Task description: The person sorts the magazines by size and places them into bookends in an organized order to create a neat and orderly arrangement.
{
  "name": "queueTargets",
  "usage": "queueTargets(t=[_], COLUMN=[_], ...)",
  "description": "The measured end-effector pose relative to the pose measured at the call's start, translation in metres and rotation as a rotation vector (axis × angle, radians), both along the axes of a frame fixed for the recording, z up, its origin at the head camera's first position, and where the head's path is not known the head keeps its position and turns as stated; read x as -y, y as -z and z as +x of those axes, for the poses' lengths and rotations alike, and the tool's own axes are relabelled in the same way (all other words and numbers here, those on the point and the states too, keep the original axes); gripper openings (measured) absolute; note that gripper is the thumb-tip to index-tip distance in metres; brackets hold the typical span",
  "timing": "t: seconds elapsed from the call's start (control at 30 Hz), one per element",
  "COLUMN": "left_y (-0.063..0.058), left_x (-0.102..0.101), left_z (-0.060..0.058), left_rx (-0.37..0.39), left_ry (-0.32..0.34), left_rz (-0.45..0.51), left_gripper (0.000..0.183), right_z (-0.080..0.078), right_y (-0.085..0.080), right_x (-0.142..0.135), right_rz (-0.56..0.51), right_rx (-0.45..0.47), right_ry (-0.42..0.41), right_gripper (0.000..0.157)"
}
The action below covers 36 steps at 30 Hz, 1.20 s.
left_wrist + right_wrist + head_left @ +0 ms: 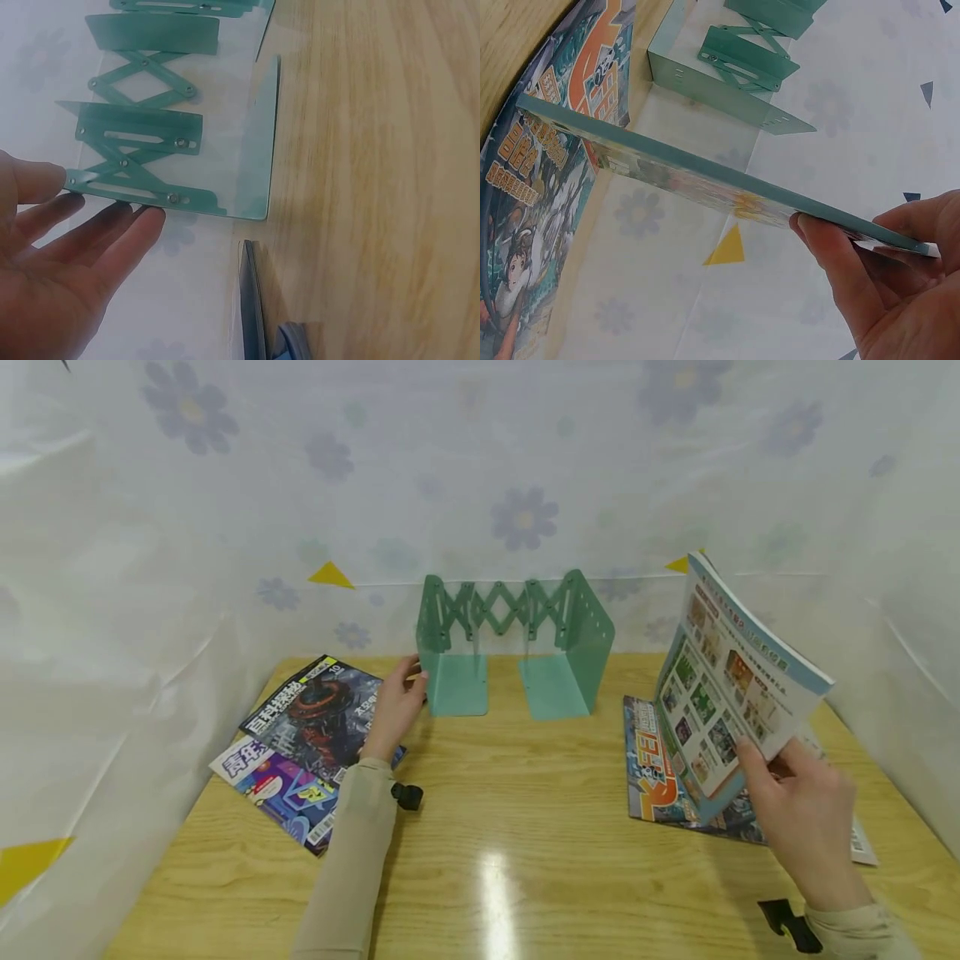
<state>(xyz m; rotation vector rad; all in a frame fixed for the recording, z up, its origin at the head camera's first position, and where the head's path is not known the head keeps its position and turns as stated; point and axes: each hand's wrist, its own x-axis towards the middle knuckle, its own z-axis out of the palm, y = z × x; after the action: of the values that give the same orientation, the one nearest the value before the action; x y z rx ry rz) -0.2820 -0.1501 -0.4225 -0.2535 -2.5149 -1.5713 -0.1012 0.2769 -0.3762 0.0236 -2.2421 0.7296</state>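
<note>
A green expandable bookend (501, 610) stands at the back middle, with a lattice of crossed strips between its two end panels. My left hand (396, 703) is at its left panel; in the left wrist view, the fingers (124, 259) extend along the panel's outer face and the thumb tip meets its edge. At the right, my right hand (806, 806) grips a thin magazine (720, 681) between thumb and fingers. The magazine is tilted up, its printed side with small pictures facing the head camera. Another magazine (647, 768) with orange lettering lies beneath it, partly hidden.
Two overlapping magazines lie at the left: a dark one (318, 706) over a purple one (281, 789). White flowered sheeting (450, 468) hangs behind and at both sides of the wooden table (525, 793). Each wrist carries a black strap piece.
</note>
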Motion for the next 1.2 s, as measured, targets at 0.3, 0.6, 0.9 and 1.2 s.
queueTargets(t=[0.3, 0.6, 0.9, 1.2], left_y=[-0.001, -0.004, -0.004, 0.001], left_x=[0.001, -0.001, -0.002, -0.001], left_z=[0.001, 0.002, 0.002, 0.000], left_rx=[-0.006, 0.012, 0.012, 0.012], left_ry=[-0.004, -0.006, -0.008, 0.005], left_rz=[0.002, 0.034, 0.034, 0.034], left_gripper=[0.045, 0.043, 0.043, 0.044], right_z=[0.008, 0.016, 0.022, 0.029], right_y=[0.001, 0.000, 0.003, 0.005], right_x=[0.005, 0.014, 0.024, 0.034], right_rz=[-0.001, -0.034, -0.072, -0.085], right_rx=[-0.019, -0.025, -0.041, -0.037], right_ry=[-0.028, -0.070, -0.089, -0.089], right_gripper=[0.024, 0.028, 0.031, 0.031])
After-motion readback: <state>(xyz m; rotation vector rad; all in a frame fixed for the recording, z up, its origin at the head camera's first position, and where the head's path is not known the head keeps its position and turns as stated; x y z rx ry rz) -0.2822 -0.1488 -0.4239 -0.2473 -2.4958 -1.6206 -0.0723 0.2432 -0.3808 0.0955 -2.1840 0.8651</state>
